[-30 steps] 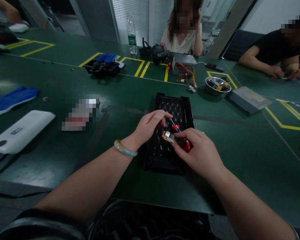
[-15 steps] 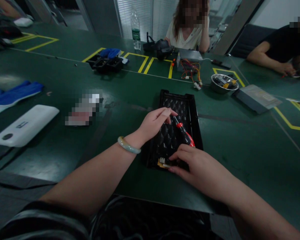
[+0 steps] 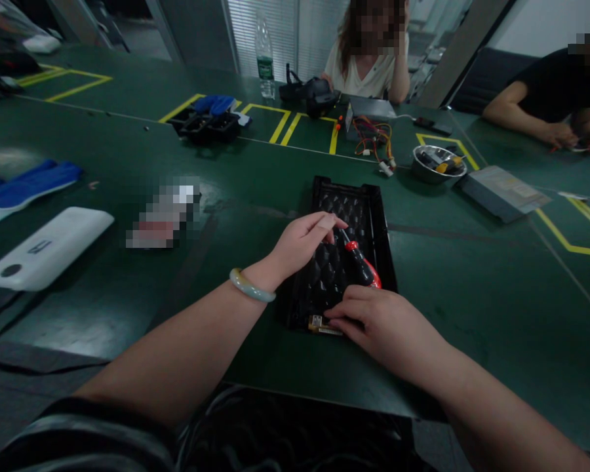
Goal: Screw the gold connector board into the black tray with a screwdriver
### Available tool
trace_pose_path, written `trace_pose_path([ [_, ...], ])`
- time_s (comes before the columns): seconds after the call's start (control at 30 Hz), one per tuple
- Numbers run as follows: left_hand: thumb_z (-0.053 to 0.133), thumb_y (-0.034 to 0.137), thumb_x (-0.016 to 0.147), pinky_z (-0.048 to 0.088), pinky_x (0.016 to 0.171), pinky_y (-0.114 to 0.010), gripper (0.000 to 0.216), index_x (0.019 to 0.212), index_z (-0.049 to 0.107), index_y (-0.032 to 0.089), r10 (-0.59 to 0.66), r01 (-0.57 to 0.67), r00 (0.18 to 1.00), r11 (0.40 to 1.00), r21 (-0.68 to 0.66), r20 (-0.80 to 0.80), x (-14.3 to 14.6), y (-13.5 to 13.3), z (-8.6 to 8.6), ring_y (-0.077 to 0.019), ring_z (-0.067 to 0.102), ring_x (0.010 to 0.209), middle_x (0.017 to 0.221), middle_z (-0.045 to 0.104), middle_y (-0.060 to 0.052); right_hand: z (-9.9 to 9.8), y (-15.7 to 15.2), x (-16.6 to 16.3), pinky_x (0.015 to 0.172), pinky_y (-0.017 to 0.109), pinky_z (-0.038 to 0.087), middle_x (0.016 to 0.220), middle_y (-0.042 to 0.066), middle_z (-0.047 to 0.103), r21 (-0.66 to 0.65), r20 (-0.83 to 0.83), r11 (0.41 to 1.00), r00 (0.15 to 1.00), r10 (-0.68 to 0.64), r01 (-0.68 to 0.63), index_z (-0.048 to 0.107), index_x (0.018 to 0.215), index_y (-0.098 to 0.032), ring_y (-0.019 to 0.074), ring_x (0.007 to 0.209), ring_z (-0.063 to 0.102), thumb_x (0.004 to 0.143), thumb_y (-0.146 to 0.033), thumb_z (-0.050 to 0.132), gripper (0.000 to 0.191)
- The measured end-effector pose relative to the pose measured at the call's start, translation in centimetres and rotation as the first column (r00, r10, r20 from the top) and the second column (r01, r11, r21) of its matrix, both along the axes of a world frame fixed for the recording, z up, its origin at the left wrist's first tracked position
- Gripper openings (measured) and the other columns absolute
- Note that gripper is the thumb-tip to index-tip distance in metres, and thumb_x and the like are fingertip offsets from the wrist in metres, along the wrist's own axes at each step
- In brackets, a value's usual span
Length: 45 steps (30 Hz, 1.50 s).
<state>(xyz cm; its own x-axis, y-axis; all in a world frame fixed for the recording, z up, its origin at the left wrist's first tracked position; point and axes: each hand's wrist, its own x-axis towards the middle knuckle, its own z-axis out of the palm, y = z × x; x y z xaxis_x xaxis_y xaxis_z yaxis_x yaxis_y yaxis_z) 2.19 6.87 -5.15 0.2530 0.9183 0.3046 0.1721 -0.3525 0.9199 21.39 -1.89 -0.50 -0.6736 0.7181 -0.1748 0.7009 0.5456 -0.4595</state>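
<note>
My left hand (image 3: 307, 239) is over the upper part of a black plastic panel (image 3: 386, 252) with a quilted inner surface. Its fingertips are closed at the metal shaft of a red-and-black screwdriver (image 3: 361, 263), hiding the tip. The screwdriver slants down to the right, its handle end meeting the knuckles of my right hand (image 3: 378, 318). At the panel's near end, the right thumb and forefinger are pinched at the right end of a small circuit board (image 3: 317, 324) with a metal connector. The hand covers part of the board.
A white device (image 3: 49, 246) with a strap and blue gloves (image 3: 29, 183) lie left. Farther back are a black compartment tray (image 3: 204, 128), a water bottle (image 3: 264, 62), a metal box with wires (image 3: 371, 111) and a metal bowl (image 3: 437, 172). Two people sit across the table.
The right thumb and forefinger have drawn closer together at the circuit board, which has turned slightly. The left hand and the screwdriver stay nearly in place.
</note>
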Motion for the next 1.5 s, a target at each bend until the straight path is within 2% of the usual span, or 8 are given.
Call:
trace_pose_path([
  [0.17, 0.039, 0.039, 0.105, 0.048, 0.080, -0.028, 0.038, 0.107, 0.071, 0.020, -0.005, 0.005, 0.999, 1.000, 0.002, -0.044, 0.02, 0.01, 0.09, -0.0147, 0.061, 0.081, 0.081, 0.062, -0.001, 0.02, 0.43, -0.01, 0.077, 0.032, 0.052, 0.095, 0.001, 0.067, 0.000, 0.016, 0.998, 0.998, 0.062, -0.062, 0.075, 0.110, -0.027, 0.0154, 0.086, 0.065, 0.098, -0.028, 0.055, 0.023],
  [0.5, 0.039, 0.039, 0.105, 0.048, 0.081, -0.030, 0.038, 0.106, 0.072, 0.020, 0.005, -0.004, 0.996, 1.000, 0.009, -0.084, 0.00, 0.03, 0.04, -0.0154, 0.062, 0.081, 0.080, 0.063, -0.001, 0.31, 0.07, 0.59, 0.076, 0.034, 0.054, 0.098, 0.002, 0.064, 0.088, 0.100, 0.982, 0.982, 0.158, -0.167, 0.069, 0.122, -0.028, 0.0169, 0.084, 0.064, 0.098, -0.025, 0.052, 0.030],
  [1.0, 0.039, 0.038, 0.105, 0.047, 0.081, -0.029, 0.038, 0.106, 0.072, 0.019, -0.010, 0.011, 0.997, 1.000, 0.014, -0.071, -0.07, 0.04, 0.02, -0.0147, 0.061, 0.081, 0.081, 0.063, -0.001, 0.71, 0.51, 0.64, 0.079, 0.031, 0.052, 0.101, 0.002, 0.063, -0.009, 0.037, 0.990, 0.989, 0.142, -0.142, 0.069, 0.123, -0.028, 0.0150, 0.085, 0.062, 0.098, -0.024, 0.052, 0.031],
  [1.23, 0.038, 0.037, 0.105, 0.047, 0.080, -0.028, 0.038, 0.107, 0.072, 0.019, -0.010, 0.011, 0.996, 1.000, 0.006, -0.085, 0.04, -0.02, 0.24, -0.0143, 0.061, 0.080, 0.080, 0.062, 0.000, 0.26, 0.34, 0.45, 0.069, 0.031, 0.045, 0.085, 0.000, 0.060, 0.140, 0.075, 0.974, 0.983, 0.169, -0.178, 0.073, 0.116, -0.030, 0.0149, 0.076, 0.056, 0.099, -0.028, 0.052, 0.027],
  [1.5, 0.038, 0.038, 0.105, 0.047, 0.081, -0.029, 0.039, 0.106, 0.072, 0.020, 0.000, 0.001, 0.994, 1.000, 0.011, -0.111, 0.02, -0.06, 0.21, -0.0146, 0.062, 0.081, 0.081, 0.063, -0.001, 0.32, 0.33, 0.61, 0.083, 0.036, 0.050, 0.094, 0.001, 0.065, 0.197, 0.074, 0.954, 0.974, 0.216, -0.227, 0.072, 0.115, -0.026, 0.0179, 0.087, 0.060, 0.097, -0.025, 0.054, 0.025],
])
